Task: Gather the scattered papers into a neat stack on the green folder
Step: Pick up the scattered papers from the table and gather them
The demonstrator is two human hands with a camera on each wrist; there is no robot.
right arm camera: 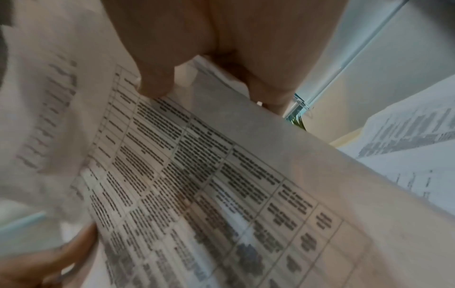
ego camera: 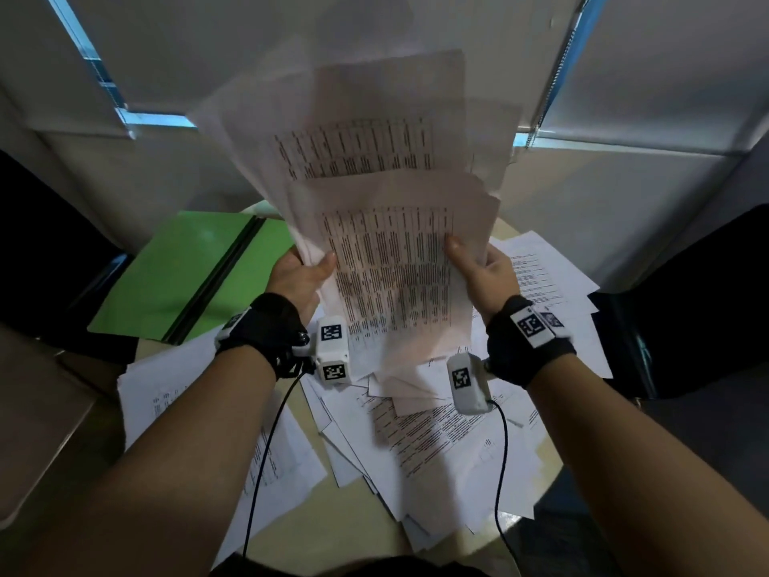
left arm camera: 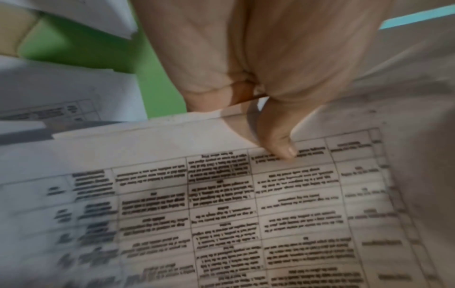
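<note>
I hold an uneven sheaf of printed papers upright above the table, its sheets fanned at the top. My left hand grips its left edge with the thumb on the front sheet; my right hand grips the right edge the same way. The left wrist view shows my thumb pressed on a printed table page. In the right wrist view my thumb sits on the front sheet. The green folder lies open on the table to the left. More loose papers lie scattered beneath.
A round pale table carries the mess. Papers spread to the right edge and others lie near my left forearm. Dark chairs stand at both sides. Window blinds hang behind.
</note>
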